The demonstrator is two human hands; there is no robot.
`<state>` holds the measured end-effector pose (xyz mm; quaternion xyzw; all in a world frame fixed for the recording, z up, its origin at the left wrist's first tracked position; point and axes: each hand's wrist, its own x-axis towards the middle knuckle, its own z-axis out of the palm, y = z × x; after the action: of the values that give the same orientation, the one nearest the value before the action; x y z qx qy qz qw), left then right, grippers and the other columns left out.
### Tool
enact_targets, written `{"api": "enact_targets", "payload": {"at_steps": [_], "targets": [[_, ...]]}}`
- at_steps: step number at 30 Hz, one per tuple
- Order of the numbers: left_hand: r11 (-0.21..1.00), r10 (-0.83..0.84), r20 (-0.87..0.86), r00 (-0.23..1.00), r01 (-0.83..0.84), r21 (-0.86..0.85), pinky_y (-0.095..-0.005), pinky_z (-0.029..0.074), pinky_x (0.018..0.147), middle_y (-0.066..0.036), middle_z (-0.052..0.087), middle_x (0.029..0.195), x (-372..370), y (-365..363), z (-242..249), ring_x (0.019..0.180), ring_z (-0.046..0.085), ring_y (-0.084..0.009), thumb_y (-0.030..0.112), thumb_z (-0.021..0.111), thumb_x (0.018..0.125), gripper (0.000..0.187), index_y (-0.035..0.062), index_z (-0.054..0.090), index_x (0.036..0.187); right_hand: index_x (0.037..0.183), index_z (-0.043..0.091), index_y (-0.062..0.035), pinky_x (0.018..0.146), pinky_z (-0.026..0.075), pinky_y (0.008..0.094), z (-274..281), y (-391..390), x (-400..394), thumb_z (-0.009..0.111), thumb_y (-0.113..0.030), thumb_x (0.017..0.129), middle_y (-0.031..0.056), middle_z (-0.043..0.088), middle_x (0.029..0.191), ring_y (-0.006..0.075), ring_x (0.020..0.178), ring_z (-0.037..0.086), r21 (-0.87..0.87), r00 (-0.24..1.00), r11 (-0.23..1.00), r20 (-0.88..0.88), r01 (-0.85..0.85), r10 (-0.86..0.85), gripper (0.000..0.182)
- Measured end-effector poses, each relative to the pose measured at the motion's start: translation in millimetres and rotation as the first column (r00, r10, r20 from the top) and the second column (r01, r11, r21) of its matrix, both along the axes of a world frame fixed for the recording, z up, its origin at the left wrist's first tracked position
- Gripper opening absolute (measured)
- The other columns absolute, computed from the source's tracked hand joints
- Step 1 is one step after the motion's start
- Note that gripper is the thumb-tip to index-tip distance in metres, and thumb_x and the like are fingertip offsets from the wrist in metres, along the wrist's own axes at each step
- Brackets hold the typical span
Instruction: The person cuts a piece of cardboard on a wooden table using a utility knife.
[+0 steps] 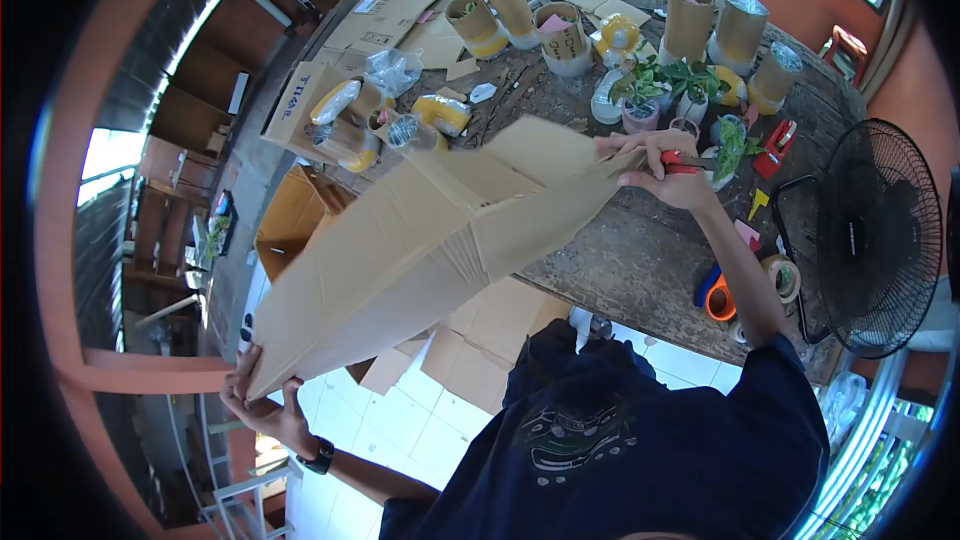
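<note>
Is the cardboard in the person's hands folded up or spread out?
Mostly spread out: the cardboard stretches from the left hand to the right hand, bent along its creases.

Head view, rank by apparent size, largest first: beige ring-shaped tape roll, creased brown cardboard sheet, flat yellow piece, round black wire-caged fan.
1. Cardboard sheet
2. Fan
3. Tape roll
4. Yellow piece
Apparent size only; no close calls.
</note>
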<state>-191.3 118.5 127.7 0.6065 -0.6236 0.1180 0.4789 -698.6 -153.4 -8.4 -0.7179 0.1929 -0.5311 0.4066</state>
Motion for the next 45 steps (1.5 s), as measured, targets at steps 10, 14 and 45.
{"api": "enact_targets", "payload": {"at_steps": [10, 14, 45], "targets": [[0.967, -0.116, -0.428, 0.897, 0.003, -0.255, -0.0274, 0.048, 0.079, -0.008, 0.065, 0.093, 62, -18, -55, 0.083, 0.061, -0.0144, 0.015, 0.074, 0.088, 0.027, -0.0017, 0.058, 0.101, 0.147, 0.033, -0.0048, 0.107, 0.043, 0.0426, 2, -8, 30, 0.059, 0.001, 0.093, 0.0186, 0.049, 0.143, 0.0293, 0.135, 0.046, 0.236, 0.927, 0.972, 0.367, -0.016, -0.074, 0.060], [0.965, -0.231, -0.467, 0.853, 0.138, -0.225, -0.0243, 0.048, 0.076, -0.005, 0.062, 0.088, 79, -40, -51, 0.081, 0.060, -0.0116, 0.012, 0.071, 0.090, 0.021, -0.0020, 0.059, 0.101, 0.154, 0.023, -0.0038, 0.114, 0.033, 0.0428, -9, -13, 42, 0.059, -0.017, 0.097, 0.0165, 0.041, 0.150, 0.0280, 0.138, 0.042, 0.335, 0.971, 0.938, 0.237, -0.087, 0.006, 0.068], [0.749, -0.435, -0.793, 0.426, 0.660, -0.057, -0.0213, 0.042, 0.066, 0.002, 0.062, 0.087, 100, -351, -108, 0.074, 0.054, -0.0057, 0.004, 0.068, 0.090, 0.009, 0.0038, 0.061, 0.095, 0.108, 0.056, -0.0014, 0.069, 0.049, 0.0265, 23, 114, 38, 0.072, -0.011, 0.088, 0.0004, 0.060, 0.084, 0.0105, 0.075, 0.061, 0.643, 0.678, 0.346, -0.382, 0.683, -0.628, 0.027]]}}
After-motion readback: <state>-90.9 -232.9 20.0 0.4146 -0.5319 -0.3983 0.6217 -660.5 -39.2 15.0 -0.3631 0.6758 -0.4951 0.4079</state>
